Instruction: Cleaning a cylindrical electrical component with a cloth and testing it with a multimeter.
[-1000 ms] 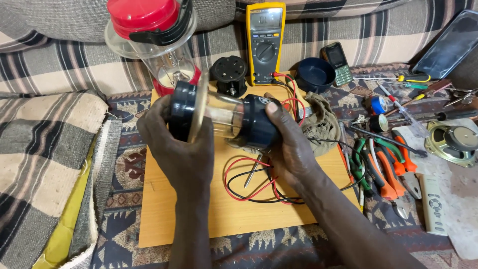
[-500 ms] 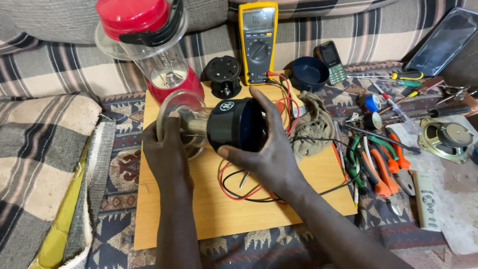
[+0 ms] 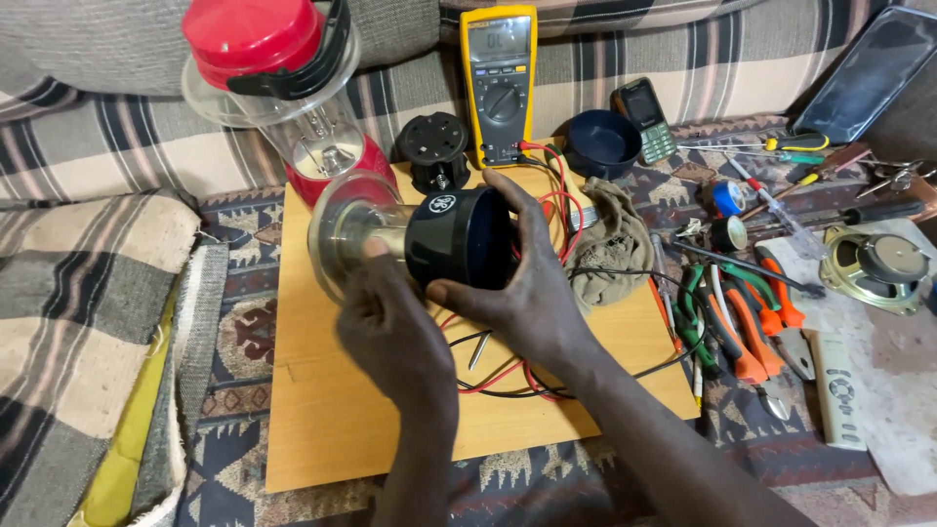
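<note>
Two hands meet on one object here, and you hold it lifted above the wooden board [image 3: 371, 429], nearest to you. Your left hand [image 3: 395, 332] comes up from below, its fingers closed around the pale metal neck where the clear lamp dome [image 3: 342, 239] joins the body. Your right hand [image 3: 517, 293] wraps the black cylindrical housing [image 3: 459, 239] from the right side, thumb under the near edge and fingers curled over the open far end, so both grips are firm. The lamp's long axis lies nearly level and runs left to right across you: dome end to the left, black housing to the right. That puts the left hand nearer the clear end and the right hand nearer the open end of the housing. Beneath your wrists, red and black wires [image 3: 498, 376] loop loosely on the board, apart from the lamp. Just right of them lie a crumpled grey cloth [image 3: 605, 249] and, further right, orange-handled pliers [image 3: 742, 327]. Beyond the lamp stand a small black ribbed cap [image 3: 434, 146] and a second lantern with a red top [image 3: 268, 59], which leans tilted at the board's far left corner. A yellow multimeter [image 3: 500, 83] stands propped against the striped cushion at the back.
</note>
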